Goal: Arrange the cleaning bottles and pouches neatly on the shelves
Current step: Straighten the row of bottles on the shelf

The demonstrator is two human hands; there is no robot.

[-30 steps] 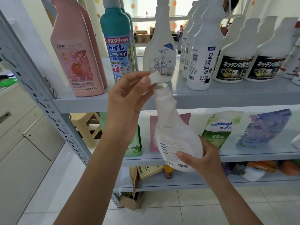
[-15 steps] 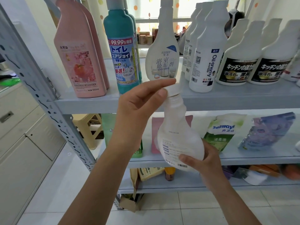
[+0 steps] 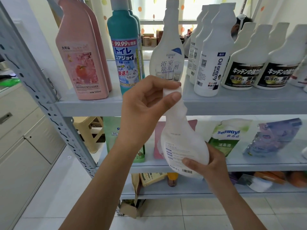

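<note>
A white cleaning bottle (image 3: pixel 181 143) is held tilted in front of the shelves, its barcode label facing me. My right hand (image 3: pixel 206 161) grips its base from below. My left hand (image 3: pixel 146 103) pinches the white cap (image 3: pixel 172 92) on the bottle's neck between thumb and fingers. Behind, the upper shelf (image 3: pixel 232 103) carries pink bottles (image 3: pixel 83 60), a teal bottle (image 3: pixel 124 52), a matching white bottle (image 3: pixel 167 52) and a row of white kitchen cleaner bottles (image 3: pixel 240 67). Pouches, among them a green one (image 3: pixel 227 136) and a purple one (image 3: pixel 274 138), lie on the middle shelf (image 3: pixel 249 165).
The grey perforated shelf post (image 3: pixel 41 97) runs diagonally on the left. Grey cabinets (image 3: pixel 20 146) stand further left, with a beige stool (image 3: pixel 89 130) behind the shelving. The bottom shelf (image 3: pixel 199 191) holds boxes and small packages. White tiled floor (image 3: pixel 182 216) lies below.
My left hand brought the loose cap down onto the bottle's neck and now grips it there. The bottle has stayed in my right hand.
</note>
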